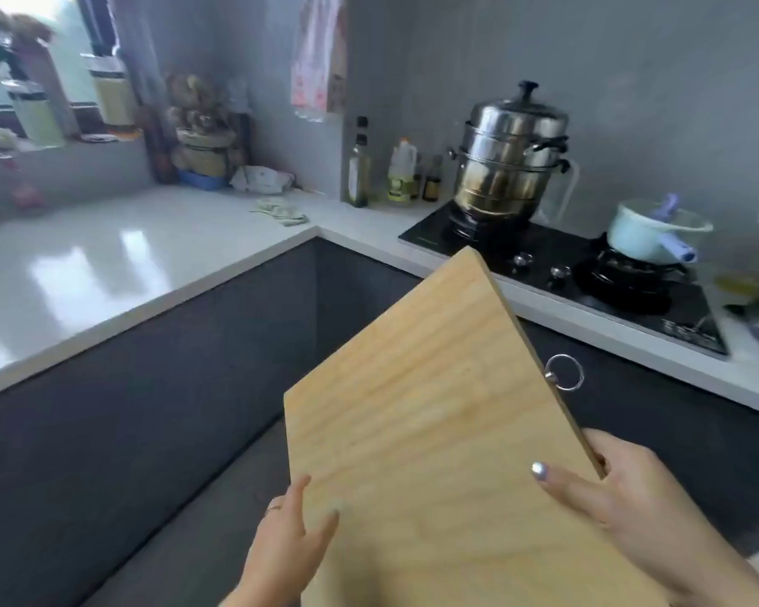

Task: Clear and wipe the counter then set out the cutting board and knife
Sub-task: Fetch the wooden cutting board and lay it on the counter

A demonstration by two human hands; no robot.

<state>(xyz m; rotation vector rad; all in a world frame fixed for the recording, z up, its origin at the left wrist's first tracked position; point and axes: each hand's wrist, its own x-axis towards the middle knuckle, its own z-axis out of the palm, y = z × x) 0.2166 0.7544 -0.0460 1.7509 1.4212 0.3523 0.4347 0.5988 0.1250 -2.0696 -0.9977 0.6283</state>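
Note:
A pale wooden cutting board (426, 414) with a metal hanging ring on its right edge is held in the air in front of me, over the floor between the counters. My left hand (288, 536) grips its left edge, thumb on top. My right hand (610, 488) grips its right edge, thumb lying on the board's face. The white L-shaped counter (84, 265) stretches to the left and along the back. A crumpled light cloth (279, 210) lies on the counter near the corner. No knife is visible.
A black gas hob (557, 273) on the right carries a steel stacked steamer pot (507, 164) and a pale blue saucepan (649, 234). Oil bottles (386, 173) stand against the wall. Jars, a rack and bags crowd the back left corner. Dark cabinets run below the counter.

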